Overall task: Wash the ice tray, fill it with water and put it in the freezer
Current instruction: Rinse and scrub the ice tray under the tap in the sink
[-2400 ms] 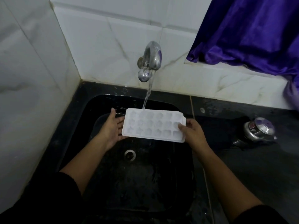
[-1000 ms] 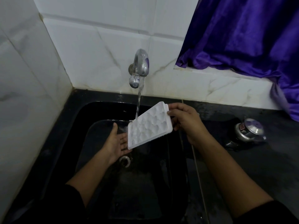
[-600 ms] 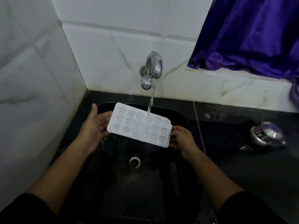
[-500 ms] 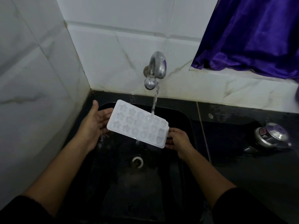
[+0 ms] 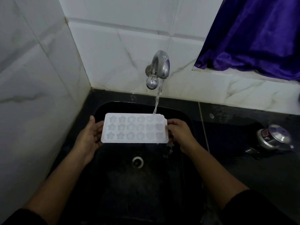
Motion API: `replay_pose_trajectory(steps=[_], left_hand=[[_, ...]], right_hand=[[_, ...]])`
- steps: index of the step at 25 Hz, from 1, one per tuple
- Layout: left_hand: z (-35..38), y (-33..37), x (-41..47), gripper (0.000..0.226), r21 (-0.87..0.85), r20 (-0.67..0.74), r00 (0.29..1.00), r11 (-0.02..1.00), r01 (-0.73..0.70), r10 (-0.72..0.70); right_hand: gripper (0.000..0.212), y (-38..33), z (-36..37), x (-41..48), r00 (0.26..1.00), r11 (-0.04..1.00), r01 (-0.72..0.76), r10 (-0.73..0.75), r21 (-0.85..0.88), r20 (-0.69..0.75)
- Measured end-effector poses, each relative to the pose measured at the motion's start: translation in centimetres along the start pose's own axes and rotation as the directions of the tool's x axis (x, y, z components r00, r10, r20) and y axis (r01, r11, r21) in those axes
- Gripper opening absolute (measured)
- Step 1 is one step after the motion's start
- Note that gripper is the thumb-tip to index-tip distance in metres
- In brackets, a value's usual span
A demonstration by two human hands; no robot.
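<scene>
Over the black sink (image 5: pixel 181 117), the white tray (image 5: pixel 134 128) is held in the air, roughly level, well above the drain (image 5: pixel 137 161), its long side running left to right and its moulded cups facing up (stars toward the left end, rounder shapes and hearts toward the right). The left hand (image 5: pixel 90 137) lies wide against the tray's left end, palm turned toward it, its fingers fairly straight and touching the short edge while the thumb stands apart at the far corner. The right hand (image 5: pixel 180 133) grips the right end, its fingers curled over the short edge with the knuckles up; whether the thumb sits beneath cannot be seen. The steel tap (image 5: pixel 159 65) on the back wall is running, and its water (image 5: pixel 157 101) falls in a thin stream onto the tray's far edge near the right corner. More water spills off the near right corner, just below the right hand, and drops into the sink. White marbled tiles (image 5: pixel 113 54) cover the back wall and the left wall. A purple curtain (image 5: pixel 259 30) hangs over the ledge at upper right. On the dark counter (image 5: pixel 243 176) to the right of the sink, well apart from the tray, sits a shiny metal pot (image 5: pixel 274 138). Both forearms are bare, with dark sleeves (image 5: pixel 253 208) at the bottom corners.
</scene>
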State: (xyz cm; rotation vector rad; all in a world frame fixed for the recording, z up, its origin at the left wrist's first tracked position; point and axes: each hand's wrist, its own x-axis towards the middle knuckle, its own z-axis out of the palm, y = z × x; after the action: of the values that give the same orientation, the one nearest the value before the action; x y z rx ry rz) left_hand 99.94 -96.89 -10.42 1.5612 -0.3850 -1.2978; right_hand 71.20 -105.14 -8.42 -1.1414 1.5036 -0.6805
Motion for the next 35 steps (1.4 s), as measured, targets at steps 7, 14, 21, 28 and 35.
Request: replay_pose_trajectory(steps=[7, 14, 21, 28, 35], left_hand=[[6.1, -6.0, 1.8, 0.051, -0.019, 0.142, 0.95, 0.958, 0.285, -0.28], [7.6, -7.0, 1.9, 0.028, -0.187, 0.247, 0.922, 0.919, 0.347, -0.298], [2.1, -5.1, 3.6, 0.025, -0.07, 0.018, 1.0, 0.998, -0.011, 0.012], [0.3, -5.0, 1.8, 0.011, -0.008, 0.006, 0.997, 0.997, -0.075, 0.075], [0.3, -5.0, -0.3, 0.01, 0.039, 0.087, 0.987, 0.99, -0.138, 0.134]], right_hand=[[0.012, -2.5, -3.8, -1.6, 0.997, 0.995, 0.067, -0.063, 0.074, -0.054], [0.011, -3.1, -5.8, 1.6, 0.994, 0.998, 0.062, -0.062, -0.003, -0.088], [0.042, -6.5, 0.5, 6.0, 0.984, 0.951, 0.179, -0.167, -0.253, 0.069], [0.023, -12.0, 4.3, 8.8, 0.973, 0.972, -0.046, -0.008, 0.229, 0.231], [0.059, -7.9, 2.3, 6.7, 0.975, 0.972, -0.168, 0.139, 0.167, 0.173]])
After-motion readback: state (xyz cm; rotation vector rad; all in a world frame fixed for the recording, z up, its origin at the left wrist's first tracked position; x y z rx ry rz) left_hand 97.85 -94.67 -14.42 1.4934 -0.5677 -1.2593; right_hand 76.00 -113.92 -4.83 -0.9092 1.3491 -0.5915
